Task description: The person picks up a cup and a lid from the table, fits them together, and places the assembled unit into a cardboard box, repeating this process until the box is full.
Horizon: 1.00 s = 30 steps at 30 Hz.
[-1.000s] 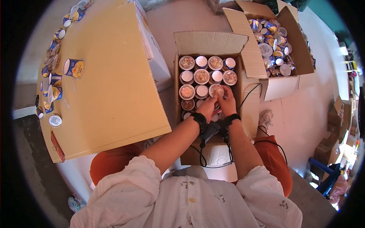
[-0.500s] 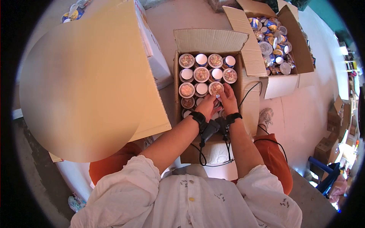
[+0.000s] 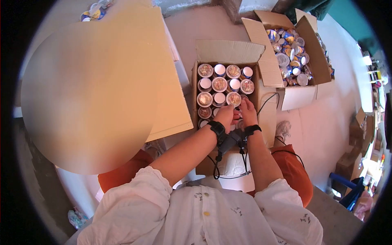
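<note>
A cardboard box point(image 3: 260, 74) in front of me holds rows of lidded plastic cups point(image 3: 219, 85). Some show clear lids with colourful pieces beneath; others show round white ends. Over the near right part of the box, my left hand point(image 3: 226, 116) is closed, its fingertips curled inward beside the other hand. What it grips is hidden. My right hand point(image 3: 248, 112) is closed with its fingers bent round a plastic cup point(image 3: 244, 97), mostly covered, by the right wall. Both wrists wear black straps, with a dark device point(image 3: 229, 141) and cables between them.
At the upper right, a second open carton point(image 3: 320, 53) holds a jumble of similar cups. A large cardboard surface point(image 3: 173, 110) stands at the left, partly under a blurred patch. A black cable point(image 3: 267, 99) crosses the box's right flap. Shelving and boxes line the far right.
The view has shifted slightly, so the box sits a little lower and further right. My right hand's fingers have drawn back a little, and part of a cup shows beyond them.
</note>
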Each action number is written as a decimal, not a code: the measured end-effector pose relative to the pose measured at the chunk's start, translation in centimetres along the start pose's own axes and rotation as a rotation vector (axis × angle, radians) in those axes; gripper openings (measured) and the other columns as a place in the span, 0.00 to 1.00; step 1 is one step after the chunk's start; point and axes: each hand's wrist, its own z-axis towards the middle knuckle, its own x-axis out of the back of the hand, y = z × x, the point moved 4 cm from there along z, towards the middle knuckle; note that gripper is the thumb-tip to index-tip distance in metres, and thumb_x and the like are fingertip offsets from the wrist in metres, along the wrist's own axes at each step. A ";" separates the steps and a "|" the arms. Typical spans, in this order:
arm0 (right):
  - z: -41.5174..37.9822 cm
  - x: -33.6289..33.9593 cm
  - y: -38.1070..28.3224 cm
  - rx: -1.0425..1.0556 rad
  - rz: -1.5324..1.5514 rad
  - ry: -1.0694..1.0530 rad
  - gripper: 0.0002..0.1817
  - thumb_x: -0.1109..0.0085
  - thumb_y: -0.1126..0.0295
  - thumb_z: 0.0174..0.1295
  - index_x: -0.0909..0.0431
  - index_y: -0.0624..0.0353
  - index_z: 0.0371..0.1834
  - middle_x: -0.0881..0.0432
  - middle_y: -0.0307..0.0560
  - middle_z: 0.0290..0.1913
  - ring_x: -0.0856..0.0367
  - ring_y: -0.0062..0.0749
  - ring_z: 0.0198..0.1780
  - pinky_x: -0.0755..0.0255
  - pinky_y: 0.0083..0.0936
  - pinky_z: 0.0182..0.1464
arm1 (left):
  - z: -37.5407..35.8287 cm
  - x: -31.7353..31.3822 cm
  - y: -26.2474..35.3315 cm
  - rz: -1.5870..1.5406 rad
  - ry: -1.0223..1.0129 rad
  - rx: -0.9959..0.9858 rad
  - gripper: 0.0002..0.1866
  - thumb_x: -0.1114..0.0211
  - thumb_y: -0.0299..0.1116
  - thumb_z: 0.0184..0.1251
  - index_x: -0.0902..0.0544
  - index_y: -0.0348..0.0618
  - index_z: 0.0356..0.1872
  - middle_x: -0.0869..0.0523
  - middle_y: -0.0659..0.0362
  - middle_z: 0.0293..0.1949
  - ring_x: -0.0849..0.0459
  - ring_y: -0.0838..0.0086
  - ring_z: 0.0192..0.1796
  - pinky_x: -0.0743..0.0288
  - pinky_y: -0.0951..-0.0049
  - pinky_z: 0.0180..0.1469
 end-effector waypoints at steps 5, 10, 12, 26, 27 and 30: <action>-2.3 0.5 -5.6 -0.020 -0.010 0.018 0.26 0.45 0.58 0.71 0.29 0.67 0.64 0.20 0.50 0.55 0.22 0.34 0.55 0.27 0.28 0.57 | -4.6 -2.9 3.3 0.015 -0.124 -0.199 0.12 0.48 0.43 0.76 0.24 0.46 0.45 0.17 0.61 0.37 0.18 0.76 0.37 0.23 0.73 0.36; -4.4 0.3 -10.0 0.117 0.224 -0.188 0.21 0.49 0.63 0.73 0.28 0.63 0.63 0.19 0.46 0.51 0.19 0.29 0.48 0.24 0.24 0.49 | -11.9 -5.2 7.6 0.092 -0.198 -0.375 0.11 0.47 0.42 0.75 0.24 0.46 0.44 0.19 0.63 0.34 0.21 0.78 0.34 0.26 0.76 0.33; -8.3 -1.0 -16.2 0.117 0.118 -0.061 0.19 0.50 0.63 0.73 0.28 0.62 0.62 0.19 0.45 0.50 0.19 0.25 0.46 0.23 0.21 0.45 | -14.3 -5.1 9.5 -0.048 -0.211 -0.455 0.11 0.48 0.41 0.75 0.24 0.46 0.44 0.19 0.63 0.34 0.21 0.78 0.34 0.26 0.75 0.34; -21.5 -9.8 -38.0 0.554 0.055 -0.296 0.18 0.48 0.61 0.74 0.25 0.59 0.60 0.18 0.42 0.53 0.21 0.24 0.51 0.28 0.19 0.48 | -34.6 8.5 29.6 -0.354 -0.222 -0.917 0.09 0.46 0.36 0.74 0.22 0.45 0.46 0.16 0.59 0.38 0.17 0.68 0.39 0.24 0.69 0.38; -22.8 -11.0 -39.0 0.576 0.059 -0.360 0.18 0.48 0.61 0.74 0.25 0.60 0.60 0.18 0.43 0.54 0.21 0.24 0.51 0.28 0.20 0.48 | -35.9 9.8 30.6 -0.382 -0.189 -0.936 0.08 0.45 0.36 0.74 0.22 0.46 0.46 0.16 0.59 0.38 0.17 0.67 0.39 0.24 0.68 0.38; -25.2 -14.5 -40.3 0.637 0.055 -0.470 0.18 0.48 0.62 0.74 0.25 0.61 0.60 0.19 0.44 0.54 0.21 0.25 0.52 0.28 0.20 0.49 | -39.1 14.2 32.3 -0.387 -0.106 -1.003 0.08 0.46 0.34 0.74 0.23 0.45 0.48 0.17 0.58 0.39 0.18 0.68 0.38 0.25 0.70 0.35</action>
